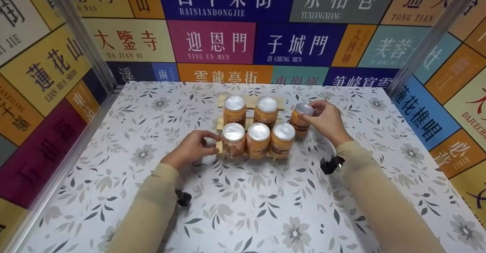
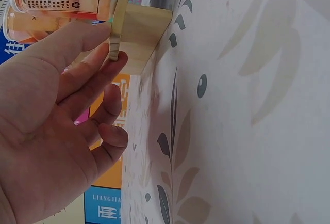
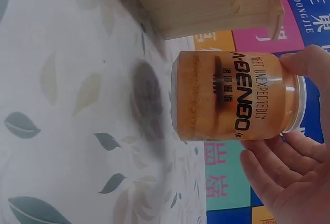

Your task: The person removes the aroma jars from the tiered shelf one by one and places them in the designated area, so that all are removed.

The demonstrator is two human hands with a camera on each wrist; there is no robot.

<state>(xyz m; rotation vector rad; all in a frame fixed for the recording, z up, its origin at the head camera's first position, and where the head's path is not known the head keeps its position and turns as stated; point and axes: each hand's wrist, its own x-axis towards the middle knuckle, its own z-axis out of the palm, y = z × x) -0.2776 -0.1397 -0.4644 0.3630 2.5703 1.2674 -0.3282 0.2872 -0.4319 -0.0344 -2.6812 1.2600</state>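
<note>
Taking the stepped wooden stand (image 1: 220,123) as the middle of a clock face in the head view, we see the left hand (image 1: 195,146) at about 8 o'clock, its thumb and fingertips nearly closed and pinching the stand's edge, while the remaining fingers curl loosely. At 3 o'clock, just beside the stand, we find the right hand (image 1: 327,120), partly open around the upper part of an orange can (image 1: 300,127), gripping it near its silver top. The right wrist view shows us this can held just above the desk (image 1: 152,105), with dark "A-BENBO" lettering on its side and a shadow beneath its base. Toward 6 o'clock on the stand, we count three upright cans (image 1: 258,144) in a near row; toward 12 o'clock, two more upright cans (image 1: 234,114) form a row behind them. We see tan sleeves (image 1: 379,192) reaching in from 5 and 7 o'clock, over a leaf-and-flower pattern, and colourful lettered panels (image 1: 212,42) on the wall at 12 o'clock.
</note>
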